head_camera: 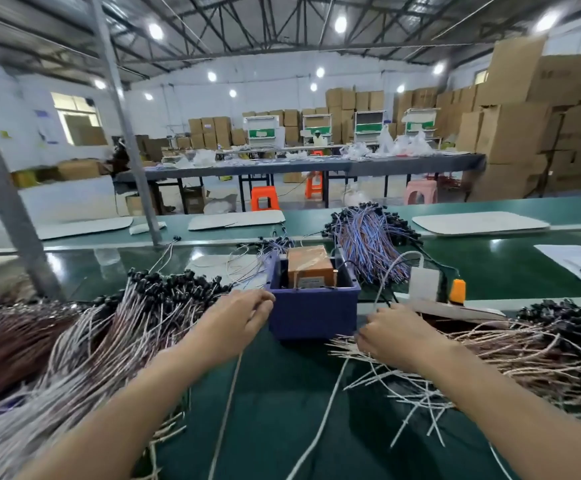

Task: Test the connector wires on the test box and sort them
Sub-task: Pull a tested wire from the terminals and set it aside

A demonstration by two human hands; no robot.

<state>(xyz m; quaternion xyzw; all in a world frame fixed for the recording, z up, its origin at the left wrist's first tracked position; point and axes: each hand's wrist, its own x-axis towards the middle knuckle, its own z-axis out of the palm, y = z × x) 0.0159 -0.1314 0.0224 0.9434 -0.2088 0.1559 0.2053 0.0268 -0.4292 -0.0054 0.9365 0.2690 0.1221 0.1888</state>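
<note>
Green bench surface (282, 393) in a warehouse hall, with stacked cartons and work tables behind.

**Hands.** The left hand (244, 317) lies at the left upper corner of the test box (313, 317). Its fingertips are drawn together on a pale wire (228, 403) that trails down toward the viewer. The right hand (391, 332) is just right of the box, fingers curled in a pinch on a white wire (387, 271) that arcs up and away behind it.

**Task objects.** The test box, a blue open-topped tray, stands between the hands and holds an orange unit (311, 268). A left heap (109, 334) of connector wires with black ends fans out beside the left forearm. A right heap (524, 355) lies under and beyond the right wrist. A bundle of blue wires (368, 237) lies behind the box.

**Step.** Judged from the pose, a wire is being brought to the box for testing; no contact point is visible. The next move calls for seating the ends on the tester's contacts, then laying the wire on the proper heap.

**Writing.** A small label on the orange unit and the print on the cartons are too blurred to read.
</note>
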